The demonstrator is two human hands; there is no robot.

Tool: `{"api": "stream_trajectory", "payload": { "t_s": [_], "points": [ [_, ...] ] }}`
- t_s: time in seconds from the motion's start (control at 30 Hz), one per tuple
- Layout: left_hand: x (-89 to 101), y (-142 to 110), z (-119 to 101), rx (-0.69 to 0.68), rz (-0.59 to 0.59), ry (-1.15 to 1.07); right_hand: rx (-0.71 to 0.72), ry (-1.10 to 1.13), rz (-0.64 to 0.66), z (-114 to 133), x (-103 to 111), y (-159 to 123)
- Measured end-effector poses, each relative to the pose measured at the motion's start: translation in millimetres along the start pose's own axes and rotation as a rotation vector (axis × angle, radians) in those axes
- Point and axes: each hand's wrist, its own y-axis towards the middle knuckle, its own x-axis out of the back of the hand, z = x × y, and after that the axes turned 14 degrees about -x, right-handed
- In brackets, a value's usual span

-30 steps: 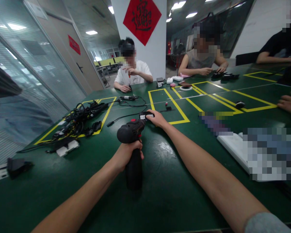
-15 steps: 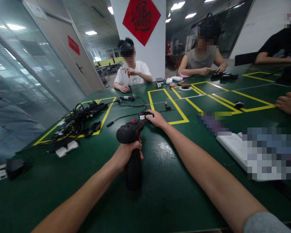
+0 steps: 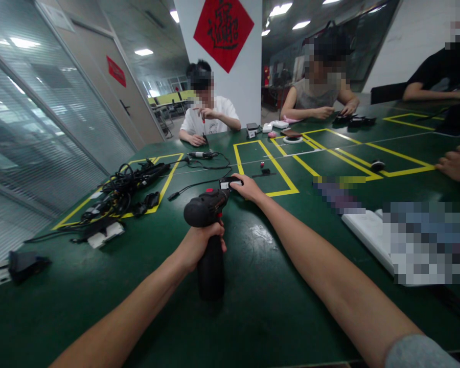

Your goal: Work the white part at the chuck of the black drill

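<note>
My left hand (image 3: 201, 247) is closed around the black grip of a cordless drill (image 3: 206, 210), which has red accents and points away from me. My right hand (image 3: 246, 187) reaches to the drill's front end. Its fingers are on a small black-and-white part (image 3: 226, 183) at the nose, which hides the chuck. A black cable (image 3: 195, 185) runs from near that part across the table to the left.
The green work table (image 3: 276, 286) carries yellow tape outlines, a tangle of black cables (image 3: 126, 194) at the left and a white pad (image 3: 364, 235) at the right. Co-workers sit across the table, and another person's hand (image 3: 458, 162) rests at the right edge.
The view has shifted slightly. My hands stay in the same hold on the drill and the small part.
</note>
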Motion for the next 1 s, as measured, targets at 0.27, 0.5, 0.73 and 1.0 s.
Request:
{"api": "stream_trajectory", "payload": {
  "t_s": [0.27, 0.5, 0.73, 1.0],
  "points": [
    [-1.1, -1.1, -1.2, -0.012, 0.005, 0.016, 0.006, -0.012, 0.005, -0.9, 0.2, 0.2],
    [-1.8, -1.5, -2.4, -0.014, 0.007, 0.012, -0.004, 0.001, 0.006, -1.4, -0.3, 0.6],
    [0.1, -0.5, -0.5, -0.014, 0.031, 0.032, 0.009, 0.01, 0.001, -1.5, -0.7, 0.5],
    [1.5, 0.1, 2.1, -0.026, 0.025, 0.023, 0.018, 0.009, -0.001, -2.6, -2.2, 2.6]
  ]
}}
